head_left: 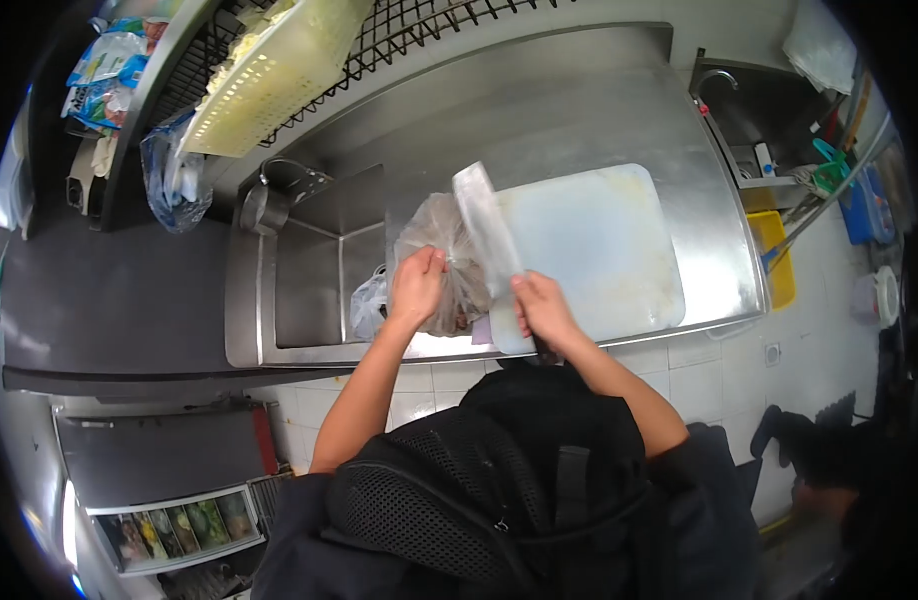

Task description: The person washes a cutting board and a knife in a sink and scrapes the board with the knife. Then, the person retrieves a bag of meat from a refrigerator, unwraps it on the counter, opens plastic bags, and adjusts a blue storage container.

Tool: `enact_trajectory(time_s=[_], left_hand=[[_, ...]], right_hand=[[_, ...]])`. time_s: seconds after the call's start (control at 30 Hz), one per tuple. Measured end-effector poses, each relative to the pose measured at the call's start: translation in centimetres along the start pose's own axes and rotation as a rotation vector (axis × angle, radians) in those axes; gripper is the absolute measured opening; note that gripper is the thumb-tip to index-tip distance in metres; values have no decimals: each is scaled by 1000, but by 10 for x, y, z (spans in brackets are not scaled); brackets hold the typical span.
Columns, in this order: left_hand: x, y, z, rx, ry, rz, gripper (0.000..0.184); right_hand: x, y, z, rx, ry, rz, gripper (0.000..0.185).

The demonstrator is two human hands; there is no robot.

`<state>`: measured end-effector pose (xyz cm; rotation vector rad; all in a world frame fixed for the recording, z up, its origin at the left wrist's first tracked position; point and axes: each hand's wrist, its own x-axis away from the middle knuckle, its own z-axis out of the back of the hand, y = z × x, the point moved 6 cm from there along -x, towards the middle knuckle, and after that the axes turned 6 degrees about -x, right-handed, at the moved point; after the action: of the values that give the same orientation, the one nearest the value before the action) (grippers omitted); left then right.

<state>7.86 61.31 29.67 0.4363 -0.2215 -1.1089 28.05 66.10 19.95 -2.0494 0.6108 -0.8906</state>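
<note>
My left hand (417, 288) is closed on the gathered top of a plastic bag (465, 294) with brownish contents that I cannot make out. The bag rests on the steel counter at the left edge of a white cutting board (599, 245). In my right hand (545, 314) is a cleaver (490, 222), held by its dark handle. Its broad blade points away from me, between the bag and the board, close beside the bag; whether it touches the bag I cannot tell. A bit of purple material (482, 330) shows under the bag.
Left of the bag is a steel sink (314, 285) with a metal pot (266, 210) at its back corner. A small whitish plastic bag (368, 304) lies by the sink's edge. Above, a wire rack holds a yellow basket (269, 85). A second sink (754, 125) stands right.
</note>
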Motion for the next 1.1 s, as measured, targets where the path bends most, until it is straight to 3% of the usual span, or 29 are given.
enact_trajectory(time_s=[0.17, 0.33, 0.43, 0.5, 0.57, 0.63, 0.67, 0.7, 0.73, 0.77, 0.8, 0.87, 0.9, 0.97, 1.0, 1.03, 1.07, 1.1], left_hand=[[4, 2, 1, -25, 61, 120, 33], [-8, -13, -13, -11, 83, 135, 33], [-16, -41, -1, 269, 204, 163, 34], [-9, -53, 7, 447, 206, 223, 34], [7, -52, 15, 690, 184, 422, 32], [19, -73, 10, 712, 187, 489, 33], [25, -82, 7, 727, 185, 556, 34], [28, -85, 0, 738, 192, 560, 34], [29, -79, 1, 549, 242, 486, 35], [30, -73, 2, 358, 290, 412, 38], [31, -73, -1, 364, 305, 418, 38], [29, -55, 6, -43, 371, 254, 47], [29, -56, 0, -42, 227, 347, 50], [27, -73, -13, 31, 161, 387, 48], [28, -83, -27, 95, 73, 409, 46], [29, -87, -35, 351, 140, 368, 39], [29, -83, -33, 358, 140, 363, 39], [28, -80, -35, 626, 84, 431, 34]], right_hand=[[-34, -4, -39, 46, -130, -26, 31], [-11, 21, -26, 170, -290, -139, 29], [40, 36, 19, 274, -461, -298, 28], [59, 20, 55, 362, -389, -399, 30], [57, -7, 92, 396, -204, -232, 33], [35, -37, 131, 888, 91, 187, 27], [30, -42, 132, 897, 88, 185, 27], [29, -58, 137, 1056, 260, 311, 24], [31, -73, 140, 1208, 435, 447, 23], [27, -72, 144, 1217, 427, 457, 23], [20, -65, 150, 1288, 436, 428, 27], [10, -51, 151, 1367, 436, 415, 33], [10, -43, 152, 1426, 460, 400, 35], [9, -49, 138, 1499, 470, 394, 38], [14, -55, 114, 1427, 453, 542, 39], [20, -60, 87, 1346, 440, 682, 40], [12, -55, 58, 1176, 258, 723, 41], [1, -52, 26, 1000, 84, 757, 42]])
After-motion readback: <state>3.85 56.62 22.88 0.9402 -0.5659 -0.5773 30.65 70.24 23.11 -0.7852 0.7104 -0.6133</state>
